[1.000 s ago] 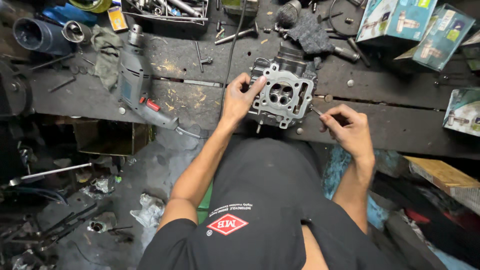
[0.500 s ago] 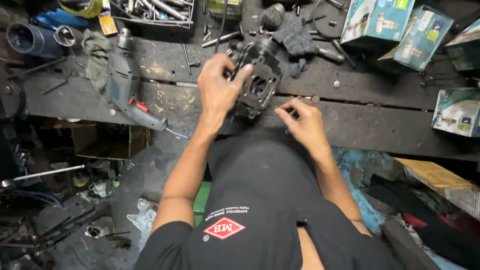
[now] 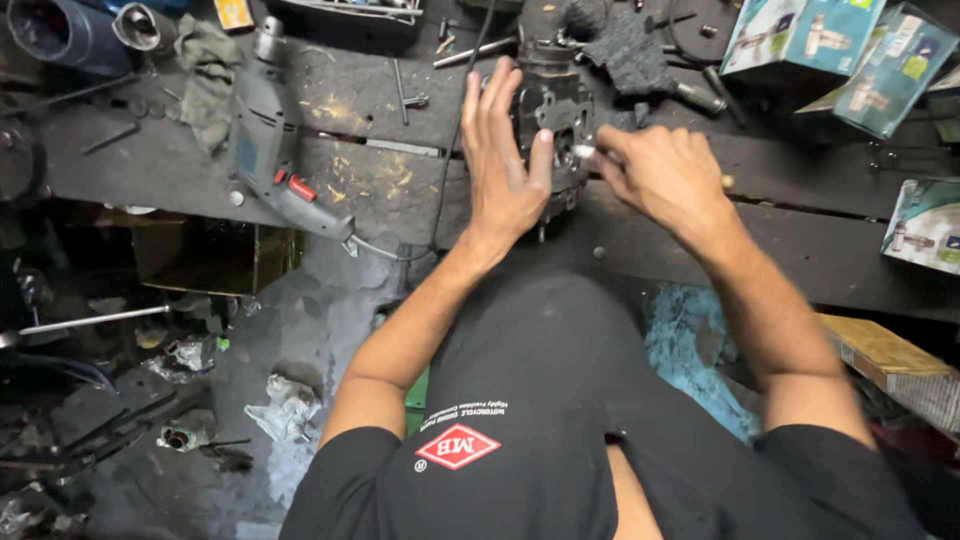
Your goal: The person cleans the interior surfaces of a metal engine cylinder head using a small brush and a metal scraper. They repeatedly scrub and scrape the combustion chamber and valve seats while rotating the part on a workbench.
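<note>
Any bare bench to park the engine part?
Free: plank between electric drill and left hand, and front plank from right hand to the lying box. Crowded: the back edge behind the metal engine part.

Grimy repair workshop: cluttered workbench (image 3: 400,190), electric drill (image 3: 270,150), scattered tools

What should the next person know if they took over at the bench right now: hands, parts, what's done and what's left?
Left hand: open, palm flat against the side of the dark metal engine part, steadying it on edge on the workbench.
Right hand: pinching a small shiny metal piece at the part's face.
Nearby: electric drill lying to the left, grey glove behind the part, boxes at the right.
Done: part stood up and braced.
Left: probably seating the small piece; whether it is in yet cannot be seen.
</note>
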